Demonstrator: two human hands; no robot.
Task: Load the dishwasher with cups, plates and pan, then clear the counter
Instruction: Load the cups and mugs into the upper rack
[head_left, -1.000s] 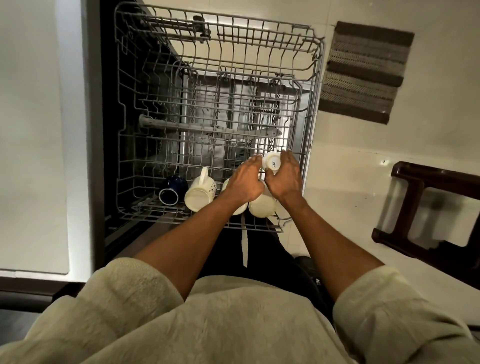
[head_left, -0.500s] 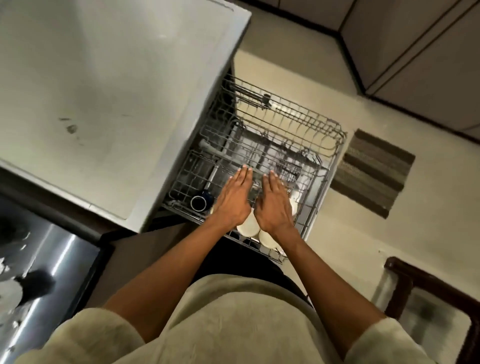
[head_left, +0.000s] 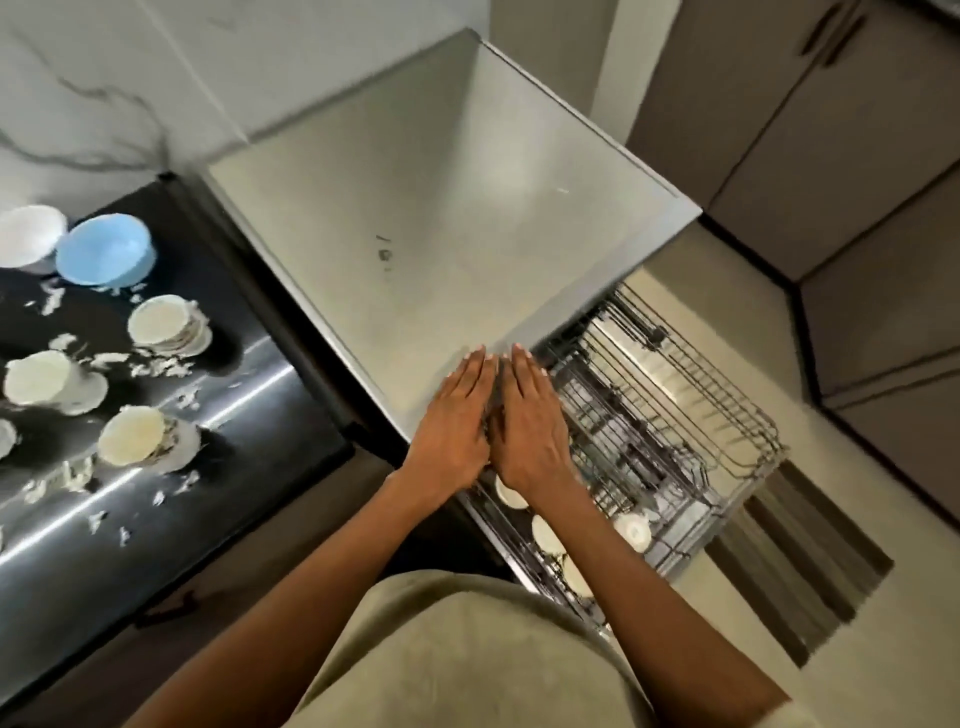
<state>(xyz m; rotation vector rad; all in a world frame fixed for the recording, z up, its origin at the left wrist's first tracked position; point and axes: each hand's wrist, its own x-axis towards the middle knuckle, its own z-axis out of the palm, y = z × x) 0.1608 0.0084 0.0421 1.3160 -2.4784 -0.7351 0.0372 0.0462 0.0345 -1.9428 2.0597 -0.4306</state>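
The wire dishwasher rack (head_left: 727, 415) is pulled out over the floor at the right. White cups (head_left: 545, 532) lie in its near row, partly hidden by my right arm. My left hand (head_left: 452, 421) and my right hand (head_left: 530, 426) are side by side, flat, fingers straight and together, holding nothing. They hover over the rack's near-left part and the corner of the steel top (head_left: 441, 182). On the black counter (head_left: 156, 467) at the left stand stacks of cream plates (head_left: 166, 325), with two more stacks (head_left: 132, 436) (head_left: 41, 379) nearer, and a blue bowl (head_left: 106, 257).
A white bowl (head_left: 28, 236) sits beside the blue one. White scraps (head_left: 161, 366) litter the black counter. A striped mat (head_left: 795, 561) lies on the floor beyond the rack. Brown cabinets (head_left: 831, 156) line the far right. A marble wall (head_left: 104, 78) rises behind the counter.
My hands let go of the white cup in the rack and flattened out. My view swung up and left, bringing the counter with its plates and bowls into sight.
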